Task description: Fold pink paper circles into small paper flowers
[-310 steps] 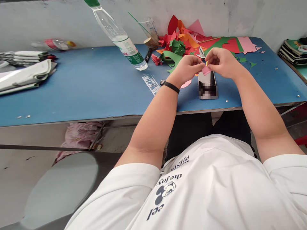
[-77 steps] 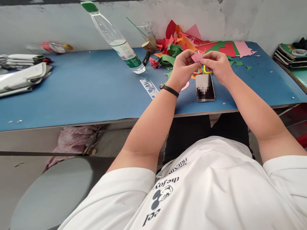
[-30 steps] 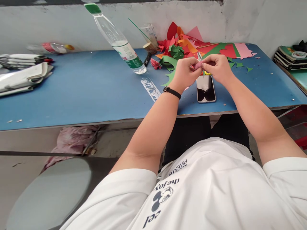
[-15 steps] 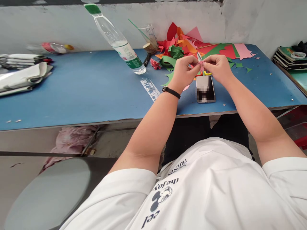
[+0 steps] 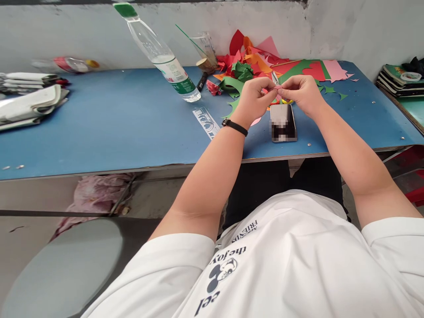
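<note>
My left hand [image 5: 257, 95] and my right hand [image 5: 300, 92] meet above the table, thumbs and fingertips pinched together. Between them is a small piece of pink paper [image 5: 278, 89], mostly hidden by the fingers. Behind the fingertips lie scissors [image 5: 275, 78], blades pointing away from me; their red and yellow handles show partly below the hands. A phone [image 5: 284, 123] lies just on the near side. To the left of my left wrist is a clear plastic stencil ruler [image 5: 206, 122]. Beyond it sits a crumpled red-pink paper piece [image 5: 213, 88].
Coloured paper scraps [image 5: 253, 59] pile against the wall. A water bottle [image 5: 172, 73] with a green cap stands at the left, near a clear cup [image 5: 206, 48] and a black marker [image 5: 202, 82]. Folded papers [image 5: 31, 106] lie far left on the blue table [image 5: 132, 119]. A grey stool [image 5: 69, 265] is below.
My fingertips have drawn closer together around the pink paper, so less of it shows. The view has shifted slightly; the things on the table stay put.
</note>
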Demonstrator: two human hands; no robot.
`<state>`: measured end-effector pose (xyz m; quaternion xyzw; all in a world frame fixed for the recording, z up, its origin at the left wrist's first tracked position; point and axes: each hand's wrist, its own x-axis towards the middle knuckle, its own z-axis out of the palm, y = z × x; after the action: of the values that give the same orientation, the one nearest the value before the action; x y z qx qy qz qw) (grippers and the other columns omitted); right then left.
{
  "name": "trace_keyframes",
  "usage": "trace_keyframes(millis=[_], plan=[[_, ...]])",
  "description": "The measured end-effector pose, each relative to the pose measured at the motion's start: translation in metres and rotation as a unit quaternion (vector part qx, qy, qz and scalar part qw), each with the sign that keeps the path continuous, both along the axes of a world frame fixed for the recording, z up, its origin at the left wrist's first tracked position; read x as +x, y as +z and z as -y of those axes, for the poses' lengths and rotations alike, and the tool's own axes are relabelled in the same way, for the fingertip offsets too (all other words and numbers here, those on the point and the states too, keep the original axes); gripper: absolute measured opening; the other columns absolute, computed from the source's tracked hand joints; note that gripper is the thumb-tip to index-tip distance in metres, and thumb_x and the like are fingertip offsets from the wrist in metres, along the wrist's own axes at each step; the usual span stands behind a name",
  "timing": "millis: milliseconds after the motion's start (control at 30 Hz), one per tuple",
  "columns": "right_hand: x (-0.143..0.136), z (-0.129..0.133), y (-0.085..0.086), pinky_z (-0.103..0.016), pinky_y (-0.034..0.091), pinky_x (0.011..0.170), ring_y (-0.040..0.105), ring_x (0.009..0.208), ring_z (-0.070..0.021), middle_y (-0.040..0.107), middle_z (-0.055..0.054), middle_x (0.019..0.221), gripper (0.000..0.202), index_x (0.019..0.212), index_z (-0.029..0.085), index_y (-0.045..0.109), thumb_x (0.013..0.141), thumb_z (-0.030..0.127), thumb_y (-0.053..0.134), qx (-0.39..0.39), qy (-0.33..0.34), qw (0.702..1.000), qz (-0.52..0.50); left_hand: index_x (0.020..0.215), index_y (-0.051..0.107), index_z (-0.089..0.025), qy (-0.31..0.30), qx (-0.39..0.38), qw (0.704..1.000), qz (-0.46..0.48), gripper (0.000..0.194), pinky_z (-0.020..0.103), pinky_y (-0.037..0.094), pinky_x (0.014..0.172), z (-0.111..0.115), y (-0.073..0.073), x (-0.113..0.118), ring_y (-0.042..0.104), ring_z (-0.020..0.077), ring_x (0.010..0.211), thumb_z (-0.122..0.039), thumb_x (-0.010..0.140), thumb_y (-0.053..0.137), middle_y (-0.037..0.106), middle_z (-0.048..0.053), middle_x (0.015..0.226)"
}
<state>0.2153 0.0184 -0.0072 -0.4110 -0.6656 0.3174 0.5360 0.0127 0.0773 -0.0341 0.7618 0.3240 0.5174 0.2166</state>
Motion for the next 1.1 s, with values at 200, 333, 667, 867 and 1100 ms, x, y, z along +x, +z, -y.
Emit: trace_keyframes(millis=[200,333,667,867,1100], plan=[[0.001,0.007,0.007,-0.051,0.082,0.087,0.089,0.097,-0.0353,0.073,-0.002,0.079,0.066,0.087,0.027,0.07,0.088,0.061,0.126,-0.024,0.001,1.0,0.004,0.077,0.068,-0.025,-0.028,-0.009,0.999,-0.011,0.033,0.041,0.067,0.092,0.004,0.008,-0.005,0.074,0.0262,0.089,-0.024,0.103,0.089,0.065,0.003,0.079],[0.001,0.012,0.009,-0.045,0.08,0.086,0.087,0.092,-0.03,0.077,-0.003,0.084,0.058,0.086,0.025,0.074,0.093,0.054,0.124,-0.032,0.006,0.999,0.006,0.077,0.063,-0.026,-0.044,-0.006,0.999,-0.007,0.039,0.044,0.067,0.097,0.002,0.005,-0.005,0.073,0.0269,0.09,-0.026,0.106,0.09,0.061,0.002,0.079],[-0.004,0.013,0.013,-0.037,0.076,0.08,0.087,0.093,-0.0279,0.074,0.0,0.079,0.062,0.085,0.026,0.07,0.088,0.049,0.127,-0.045,-0.033,0.998,-0.011,0.082,0.065,-0.028,-0.047,0.003,0.999,0.017,0.038,0.049,0.067,0.101,0.001,0.004,-0.004,0.078,0.0303,0.094,-0.034,0.108,0.091,0.065,0.003,0.081],[-0.004,0.014,0.011,-0.042,0.077,0.079,0.086,0.091,-0.0306,0.071,-0.001,0.077,0.065,0.084,0.027,0.067,0.087,0.054,0.126,-0.028,-0.033,0.999,0.001,0.079,0.064,-0.03,-0.039,-0.012,0.999,-0.001,0.039,0.05,0.07,0.096,0.014,0.016,-0.004,0.08,0.0322,0.096,-0.035,0.107,0.091,0.072,0.005,0.081],[-0.008,0.022,0.019,-0.056,0.08,0.085,0.087,0.095,-0.0388,0.068,-0.001,0.074,0.071,0.093,0.032,0.069,0.084,0.076,0.124,-0.019,-0.007,0.999,0.036,0.076,0.058,-0.031,-0.03,-0.019,0.999,-0.026,0.047,0.052,0.069,0.094,0.023,0.023,-0.003,0.076,0.0302,0.095,-0.037,0.107,0.093,0.066,0.002,0.074]])
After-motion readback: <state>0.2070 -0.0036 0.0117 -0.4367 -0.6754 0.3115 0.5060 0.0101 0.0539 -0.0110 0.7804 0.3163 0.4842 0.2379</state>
